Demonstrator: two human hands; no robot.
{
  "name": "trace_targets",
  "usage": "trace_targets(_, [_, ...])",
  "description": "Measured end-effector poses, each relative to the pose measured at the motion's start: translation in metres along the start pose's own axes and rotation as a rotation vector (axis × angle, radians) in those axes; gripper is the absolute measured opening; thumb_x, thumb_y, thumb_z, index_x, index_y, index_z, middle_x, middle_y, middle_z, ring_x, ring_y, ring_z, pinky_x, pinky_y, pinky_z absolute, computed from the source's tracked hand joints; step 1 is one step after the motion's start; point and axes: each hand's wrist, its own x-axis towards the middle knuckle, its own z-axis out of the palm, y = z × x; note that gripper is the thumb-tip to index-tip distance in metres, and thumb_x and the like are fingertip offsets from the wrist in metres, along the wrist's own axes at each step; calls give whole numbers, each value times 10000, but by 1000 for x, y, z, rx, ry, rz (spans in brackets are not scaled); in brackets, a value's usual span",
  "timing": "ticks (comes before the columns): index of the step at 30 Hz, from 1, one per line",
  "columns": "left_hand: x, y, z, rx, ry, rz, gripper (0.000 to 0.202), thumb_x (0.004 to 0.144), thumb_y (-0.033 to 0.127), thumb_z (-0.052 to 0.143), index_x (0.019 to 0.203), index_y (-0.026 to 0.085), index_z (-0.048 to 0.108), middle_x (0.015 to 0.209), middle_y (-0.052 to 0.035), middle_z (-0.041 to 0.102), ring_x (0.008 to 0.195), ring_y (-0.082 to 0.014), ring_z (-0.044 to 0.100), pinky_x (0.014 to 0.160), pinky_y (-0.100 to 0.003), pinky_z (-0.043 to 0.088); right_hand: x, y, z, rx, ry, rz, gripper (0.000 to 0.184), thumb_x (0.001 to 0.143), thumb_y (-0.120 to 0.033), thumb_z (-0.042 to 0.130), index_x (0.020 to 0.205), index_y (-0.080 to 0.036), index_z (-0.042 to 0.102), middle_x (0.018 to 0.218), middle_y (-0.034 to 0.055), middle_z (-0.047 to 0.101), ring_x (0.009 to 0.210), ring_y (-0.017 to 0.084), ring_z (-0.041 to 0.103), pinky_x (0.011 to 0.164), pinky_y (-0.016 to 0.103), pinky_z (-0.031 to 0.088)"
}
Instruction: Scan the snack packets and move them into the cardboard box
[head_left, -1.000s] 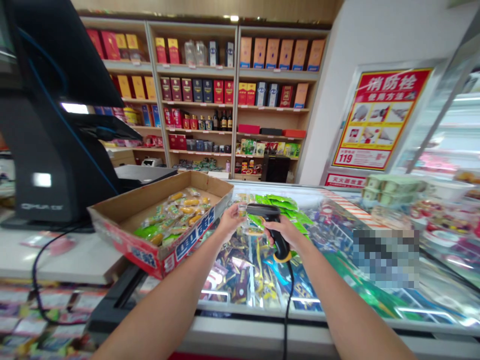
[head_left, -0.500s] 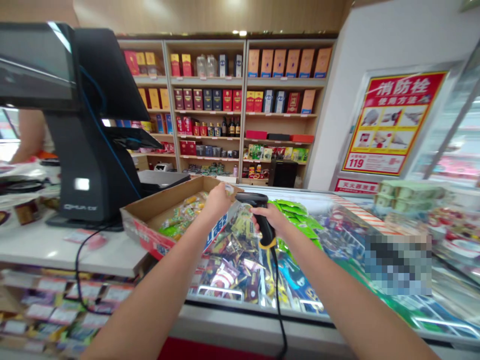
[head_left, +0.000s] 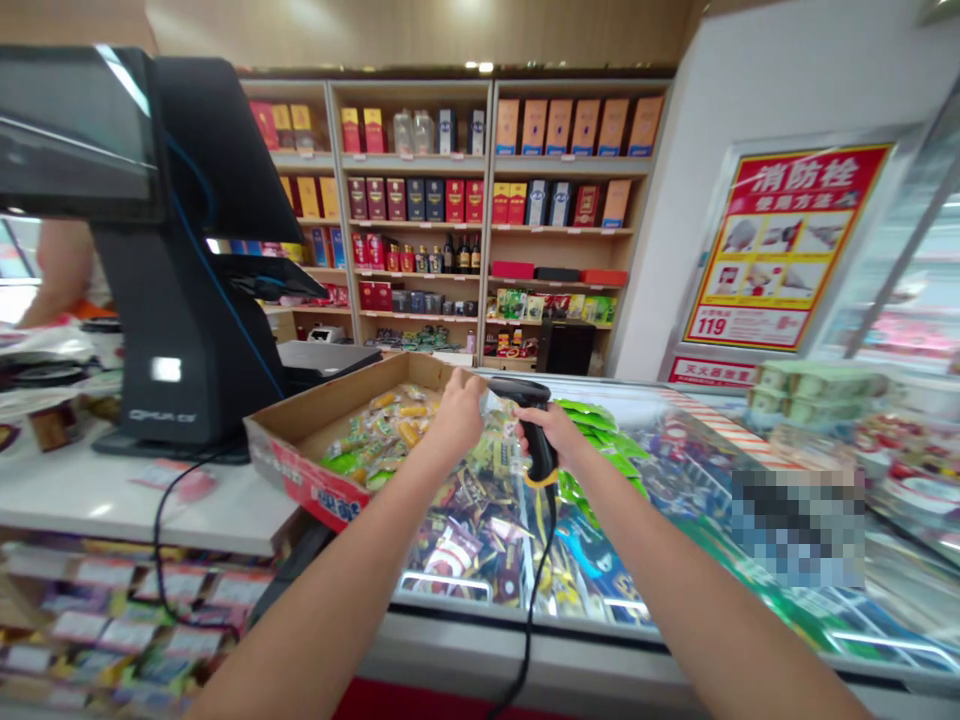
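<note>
Freezer rim [head_left: 510,640] nearest, white, across the bottom of the view, w/ glass lid above it over heaped bright sachets [head_left: 480,540]. Black scanner cable [head_left: 529,610] dropping past the rim, swung further left than 0.5 s ago.

L grip [head_left: 459,418] narrow, pinching a small clear packet [head_left: 487,402], mostly hidden, label too small to read. R grip [head_left: 541,432] closed tight round the handle of a corded barcode scanner [head_left: 519,391], yellow collar just below the fist, nose pointing left. Packet now right at scanner nose, nearly touching, both above the freezer glass. Main change vs earlier frame: L grip lower and further right, gap to the nose much tighter, so packet and nose now almost together.

Just left of L grip, cardboard box [head_left: 296,470] of wrapped snacks [head_left: 379,440], resting at an angle on the freezer edge. Right of scanner, green sachets [head_left: 592,415] under the glass. Further left, white table [head_left: 112,495] w/ black POS terminal [head_left: 172,330] on it, another person's arm [head_left: 66,270] beyond. Head view almost unchanged since 0.5 s ago.

Farthest: wooden shelves [head_left: 427,240] of boxed and bottled liquor, red fire-hydrant poster [head_left: 780,245] on the wall at right.
</note>
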Motion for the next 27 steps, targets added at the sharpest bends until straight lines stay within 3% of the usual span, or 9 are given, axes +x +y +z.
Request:
trace_targets(4, [-8,20,51,14,-293,50,294,834,97,455,986,153,701,1049,-133,703,1059,-240,644,972,-344,471,-6,13,-42,-33,125,-20,195,639,-266,733,623,-162,569,470,7,583,358,123,514,348,248,459])
trace_targets(8, [-18,23,92,71,-441,-20,259,875,293,540,1035,160,695,1015,-122,725,1002,-246,665,898,-334,491,-13,27,-70,-21,196,-20,199,636,-278,736,642,-156,578,473,4,585,363,117,506,352,245,457])
trace_targets(10, [-23,17,102,98,-481,6,281,856,333,581,1036,148,693,1018,-130,722,1018,-260,656,902,-343,486,-14,33,-77,-9,203,-15,193,647,-285,727,659,-155,585,481,5,592,371,119,514,360,247,463])
trace_targets(14, [-27,4,109,48,-537,47,243,752,349,704,845,125,700,933,-146,709,981,-311,641,875,-398,484,-14,38,-81,-19,196,-2,196,662,-290,724,655,-155,581,490,7,590,376,119,523,359,241,456])
trace_targets(17, [-28,-5,111,-141,-500,-19,271,626,277,787,827,143,662,874,-88,694,863,-261,645,787,-357,493,-14,37,-80,-20,194,-6,203,666,-298,724,656,-155,580,500,4,589,381,114,518,361,240,455])
trace_targets(20, [-28,-15,115,-541,-330,-170,270,580,211,775,790,155,615,762,-10,643,725,-165,608,699,-279,472,-16,35,-79,-17,167,2,222,644,-316,736,668,-156,583,498,-6,583,381,113,512,362,242,452])
trace_targets(24, [-23,-25,120,-987,-110,-394,383,506,355,827,746,151,609,652,33,581,581,-98,526,573,-223,422,-20,34,-77,-57,70,-4,252,626,-349,741,689,-158,589,491,-15,579,372,116,511,368,248,450])
trace_targets(27, [-20,-30,121,-1149,-12,-449,497,404,409,874,757,134,659,682,-6,648,626,-113,570,603,-230,445,-21,36,-74,-112,-27,-24,270,629,-369,743,696,-157,589,488,-12,583,368,123,514,378,262,459])
